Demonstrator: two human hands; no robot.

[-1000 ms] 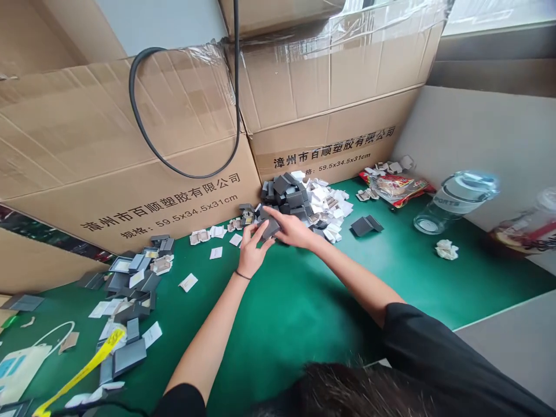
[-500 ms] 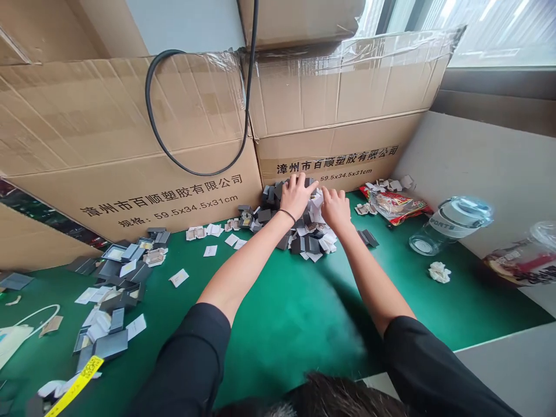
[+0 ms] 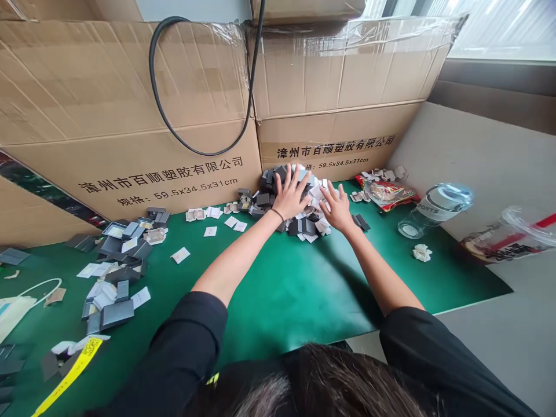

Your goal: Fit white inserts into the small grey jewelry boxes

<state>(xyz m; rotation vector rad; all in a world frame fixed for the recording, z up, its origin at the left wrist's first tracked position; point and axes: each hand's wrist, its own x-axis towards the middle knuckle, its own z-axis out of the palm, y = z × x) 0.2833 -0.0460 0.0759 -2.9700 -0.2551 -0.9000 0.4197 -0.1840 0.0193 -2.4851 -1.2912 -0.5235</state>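
A heap of small dark grey boxes and white paper slips (image 3: 304, 223) lies on the green table mat (image 3: 282, 284) against the cardboard cartons. My left hand (image 3: 290, 196) lies flat on the heap with fingers spread, a thin band on its wrist. My right hand (image 3: 337, 209) rests on the heap's right side, fingers also spread and touching white slips. Neither hand grips anything. Both arms reach forward from black sleeves.
Large cardboard cartons (image 3: 174, 145) with a black cable (image 3: 163, 110) wall the back. Another scatter of grey boxes and slips (image 3: 121, 266) lies at left, with yellow tape (image 3: 73, 370). A clear bottle (image 3: 434, 205), a red snack packet (image 3: 386, 191) and crumpled paper (image 3: 421, 252) sit right.
A second ago both hands were at a single grey box near the heap's front. They moved onto the heap, and now lie flatter with fingers spread wider.
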